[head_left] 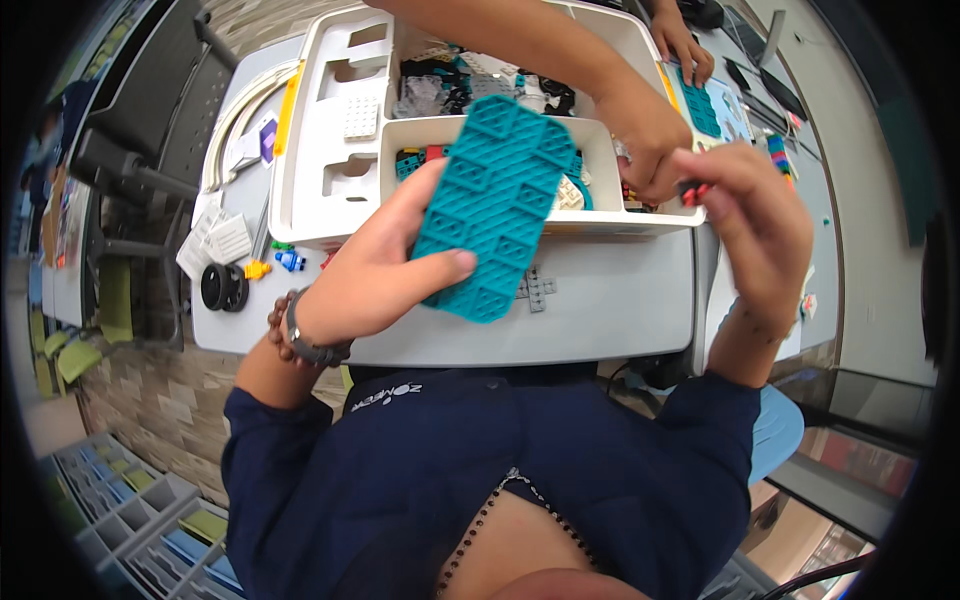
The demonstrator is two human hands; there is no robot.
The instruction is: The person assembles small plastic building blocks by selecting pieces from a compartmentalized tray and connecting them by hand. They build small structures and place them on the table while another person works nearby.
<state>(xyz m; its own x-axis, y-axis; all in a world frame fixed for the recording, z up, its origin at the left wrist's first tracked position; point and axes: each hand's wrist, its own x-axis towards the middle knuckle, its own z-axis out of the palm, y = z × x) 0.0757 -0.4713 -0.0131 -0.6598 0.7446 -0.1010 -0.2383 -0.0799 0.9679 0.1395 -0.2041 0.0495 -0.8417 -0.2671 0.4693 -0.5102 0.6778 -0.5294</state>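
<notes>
My left hand (370,270) grips a teal building plate (497,205) by its left edge, thumb across its ribbed face. The plate is held tilted above the table, partly covering the near compartments of a white sorting tray (297,200). At the tray's near right corner my right hand (765,235) is raised, pinching small red and black building pieces (692,192) between thumb and fingertips; their exact kind is too small to tell. Another person's hand (645,140) reaches across from the far side into the tray's right compartment, close to my right fingertips.
Grey studded pieces (537,290) lie on the table below the plate. Left of the tray are black wheels (224,287), a blue figure (290,260) and a yellow figure (257,270). At the far right, another hand (683,50) touches a second teal plate (700,105).
</notes>
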